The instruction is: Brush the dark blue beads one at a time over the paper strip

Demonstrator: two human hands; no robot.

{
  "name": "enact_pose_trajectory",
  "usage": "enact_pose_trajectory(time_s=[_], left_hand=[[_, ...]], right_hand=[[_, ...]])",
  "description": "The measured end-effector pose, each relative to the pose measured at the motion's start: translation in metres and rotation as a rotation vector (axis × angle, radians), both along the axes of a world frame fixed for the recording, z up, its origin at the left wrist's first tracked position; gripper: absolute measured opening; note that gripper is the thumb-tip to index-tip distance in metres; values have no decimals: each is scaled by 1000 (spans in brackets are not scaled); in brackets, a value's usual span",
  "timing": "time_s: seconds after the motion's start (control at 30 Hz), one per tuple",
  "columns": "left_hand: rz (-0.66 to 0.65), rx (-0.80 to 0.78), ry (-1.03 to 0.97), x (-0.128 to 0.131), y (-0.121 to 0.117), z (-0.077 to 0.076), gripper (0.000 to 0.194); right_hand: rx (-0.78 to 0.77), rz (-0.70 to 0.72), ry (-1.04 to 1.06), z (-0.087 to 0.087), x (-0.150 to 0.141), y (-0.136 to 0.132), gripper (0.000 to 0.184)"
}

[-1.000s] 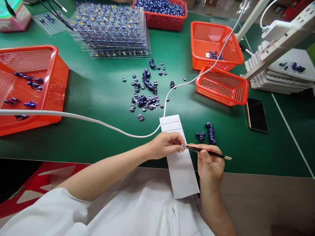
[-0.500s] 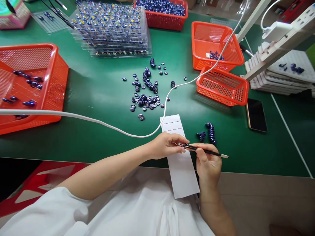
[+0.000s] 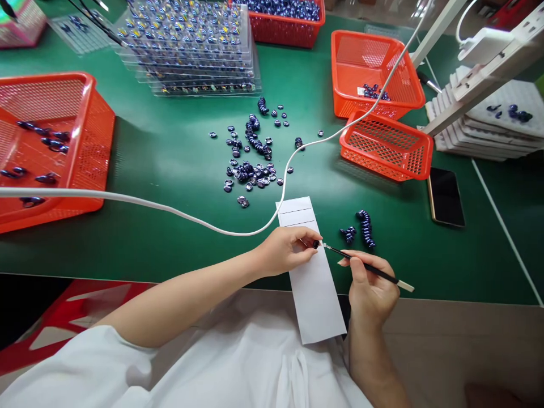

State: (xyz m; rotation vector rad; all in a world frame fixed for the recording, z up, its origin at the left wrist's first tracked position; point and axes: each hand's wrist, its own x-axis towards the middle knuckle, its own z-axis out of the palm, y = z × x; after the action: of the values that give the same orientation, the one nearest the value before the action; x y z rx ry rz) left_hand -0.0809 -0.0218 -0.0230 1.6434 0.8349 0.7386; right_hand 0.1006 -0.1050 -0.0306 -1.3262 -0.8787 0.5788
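Note:
My left hand [image 3: 285, 250] is over a white paper strip [image 3: 317, 303], thumb and fingers pinching a small dark, shiny piece [image 3: 315, 244]; most of it is hidden. In my right hand [image 3: 373, 286] is a slim black pen-like tool [image 3: 386, 275] with a pale rear end. Its light tip points left, just beside the piece; whether they touch I cannot tell. Beyond my right hand lie a short row of dark blue shiny pieces [image 3: 366, 228] and a small cluster [image 3: 348, 234]. Farther off, many similar loose pieces [image 3: 254, 174] are scattered on the green table [image 3: 170, 170].
A white cable [image 3: 204, 227] crosses above the table. Orange baskets stand at left [image 3: 100, 141] and right [image 3: 386, 156], with another basket [image 3: 344, 68] behind. Stacked clear trays [image 3: 191, 51] sit at the back. A phone [image 3: 446, 197] and white foam trays [image 3: 488, 133] are at right.
My right hand has moved right and slightly down, drawing the tool's tip back from between my left fingers. My left hand stays nearly in place, its dark piece now showing at the fingertips.

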Motion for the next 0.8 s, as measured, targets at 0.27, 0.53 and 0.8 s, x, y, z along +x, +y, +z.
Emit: enact_pose_trajectory(time_s=[0.27,0.53,0.8], left_hand=[[6,195,60,0,-2,-5,23],[4,186,94,1,-1,-3,22],[-11,184,95,0,-1,-3,23]], right_hand=[[-31,67,-149,-5,-3,-7,7],[-58,69,-222,-6,-1,-8,7],[-77,80,-260,-6,0,-9,7]])
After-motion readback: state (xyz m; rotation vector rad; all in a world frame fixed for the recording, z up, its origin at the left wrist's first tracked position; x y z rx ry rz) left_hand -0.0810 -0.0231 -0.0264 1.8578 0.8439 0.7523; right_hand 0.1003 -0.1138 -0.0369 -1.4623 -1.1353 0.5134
